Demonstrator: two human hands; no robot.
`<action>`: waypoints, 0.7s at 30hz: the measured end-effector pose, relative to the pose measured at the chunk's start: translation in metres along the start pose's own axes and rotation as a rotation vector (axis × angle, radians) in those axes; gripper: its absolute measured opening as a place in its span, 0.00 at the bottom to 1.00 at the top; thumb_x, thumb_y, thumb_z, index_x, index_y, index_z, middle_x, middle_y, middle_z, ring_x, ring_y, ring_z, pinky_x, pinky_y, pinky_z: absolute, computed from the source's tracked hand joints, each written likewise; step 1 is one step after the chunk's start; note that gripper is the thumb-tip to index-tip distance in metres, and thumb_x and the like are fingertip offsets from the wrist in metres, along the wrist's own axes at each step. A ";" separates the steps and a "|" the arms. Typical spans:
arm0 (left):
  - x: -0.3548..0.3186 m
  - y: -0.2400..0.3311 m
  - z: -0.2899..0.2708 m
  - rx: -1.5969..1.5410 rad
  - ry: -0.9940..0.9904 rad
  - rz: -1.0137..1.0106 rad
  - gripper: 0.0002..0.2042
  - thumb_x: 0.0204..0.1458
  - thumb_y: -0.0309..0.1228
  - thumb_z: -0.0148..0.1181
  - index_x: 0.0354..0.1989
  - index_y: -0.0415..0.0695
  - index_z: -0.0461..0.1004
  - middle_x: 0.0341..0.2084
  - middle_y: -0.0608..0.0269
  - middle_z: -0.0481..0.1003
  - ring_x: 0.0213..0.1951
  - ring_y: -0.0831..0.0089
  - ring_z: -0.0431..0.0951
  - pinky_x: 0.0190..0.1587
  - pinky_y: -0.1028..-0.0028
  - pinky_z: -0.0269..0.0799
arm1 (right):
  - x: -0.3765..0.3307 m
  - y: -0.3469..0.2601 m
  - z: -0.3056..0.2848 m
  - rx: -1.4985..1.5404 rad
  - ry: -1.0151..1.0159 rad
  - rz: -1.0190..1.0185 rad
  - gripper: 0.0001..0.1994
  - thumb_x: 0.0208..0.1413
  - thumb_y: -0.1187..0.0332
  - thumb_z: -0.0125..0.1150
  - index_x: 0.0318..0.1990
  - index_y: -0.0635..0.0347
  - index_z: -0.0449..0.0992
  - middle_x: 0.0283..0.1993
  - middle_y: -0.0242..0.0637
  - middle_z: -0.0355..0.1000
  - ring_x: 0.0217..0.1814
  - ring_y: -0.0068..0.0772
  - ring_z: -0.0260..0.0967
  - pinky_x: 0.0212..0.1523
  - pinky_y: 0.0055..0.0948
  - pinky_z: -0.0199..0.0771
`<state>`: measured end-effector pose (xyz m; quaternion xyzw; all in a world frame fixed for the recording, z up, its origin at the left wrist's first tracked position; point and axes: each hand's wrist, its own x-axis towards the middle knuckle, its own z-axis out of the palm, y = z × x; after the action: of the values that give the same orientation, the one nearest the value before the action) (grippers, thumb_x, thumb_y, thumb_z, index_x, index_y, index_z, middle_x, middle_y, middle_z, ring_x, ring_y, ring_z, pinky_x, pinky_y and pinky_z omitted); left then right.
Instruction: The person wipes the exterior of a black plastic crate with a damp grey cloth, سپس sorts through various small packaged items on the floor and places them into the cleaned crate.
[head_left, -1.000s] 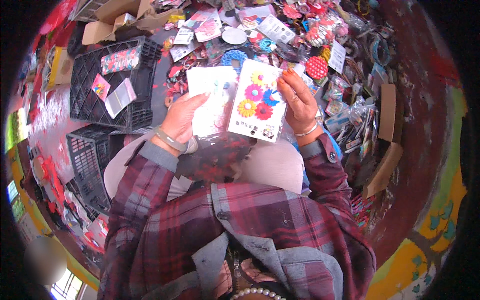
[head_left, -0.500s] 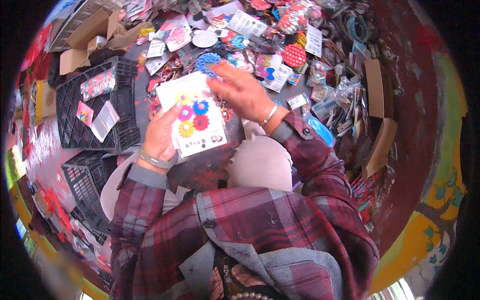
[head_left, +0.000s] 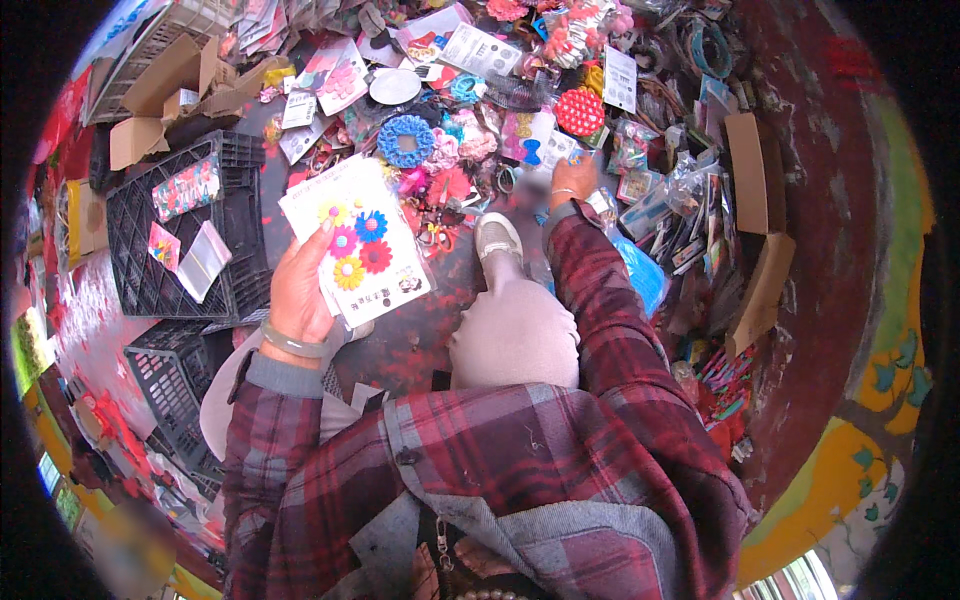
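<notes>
My left hand (head_left: 300,290) grips the lower left edge of a white card (head_left: 310,190), thumb on its front. Fixed to the card are several fabric flowers (head_left: 372,226) in yellow, pink, blue and red. My right hand (head_left: 572,178) is stretched out over the pile, beside a card with a blue bow (head_left: 533,150). Its fingers are mostly hidden, so I cannot make out whether they grip anything. A blue fuzzy scrunchie (head_left: 388,142) lies on the pile just beyond the flower card, near pink fabric flowers (head_left: 450,185).
Black plastic crates (head_left: 135,225) stand at the left, one with packets on top. Open cardboard boxes stand far left (head_left: 165,85) and along the right side (head_left: 752,185). A round red polka-dot item (head_left: 580,112) and a blue plastic packet (head_left: 642,275) lie among the packaged trinkets.
My right hand has let go of the blue scrunchie, which now lies on the pile, and has moved right. My left hand has shifted slightly left and down with the flower card.
</notes>
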<state>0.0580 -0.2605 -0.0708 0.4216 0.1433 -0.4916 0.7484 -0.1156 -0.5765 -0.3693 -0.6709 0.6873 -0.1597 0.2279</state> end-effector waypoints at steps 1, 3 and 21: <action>-0.001 0.000 -0.001 0.013 0.004 0.000 0.17 0.55 0.27 0.46 0.52 0.35 0.60 0.47 0.53 0.68 0.47 0.64 0.71 0.51 0.65 0.67 | 0.000 -0.009 0.001 0.040 -0.060 -0.093 0.17 0.38 0.62 0.57 0.35 0.63 0.74 0.37 0.54 0.71 0.40 0.53 0.69 0.41 0.42 0.68; -0.005 0.000 -0.004 0.037 0.017 0.005 0.17 0.54 0.27 0.47 0.52 0.36 0.60 0.47 0.53 0.68 0.47 0.64 0.71 0.51 0.65 0.66 | -0.006 -0.043 0.005 0.023 -0.226 -0.073 0.16 0.39 0.62 0.54 0.34 0.63 0.75 0.36 0.54 0.71 0.40 0.53 0.69 0.42 0.41 0.68; 0.003 -0.006 -0.009 0.026 0.016 -0.002 0.16 0.54 0.27 0.48 0.50 0.35 0.62 0.44 0.52 0.70 0.45 0.64 0.73 0.48 0.64 0.69 | -0.062 -0.029 -0.121 0.304 -0.132 -0.570 0.08 0.46 0.71 0.57 0.35 0.57 0.77 0.29 0.40 0.72 0.31 0.38 0.70 0.33 0.29 0.68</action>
<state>0.0558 -0.2562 -0.0808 0.4352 0.1434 -0.4907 0.7412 -0.1546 -0.5271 -0.2456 -0.8036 0.4239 -0.2739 0.3155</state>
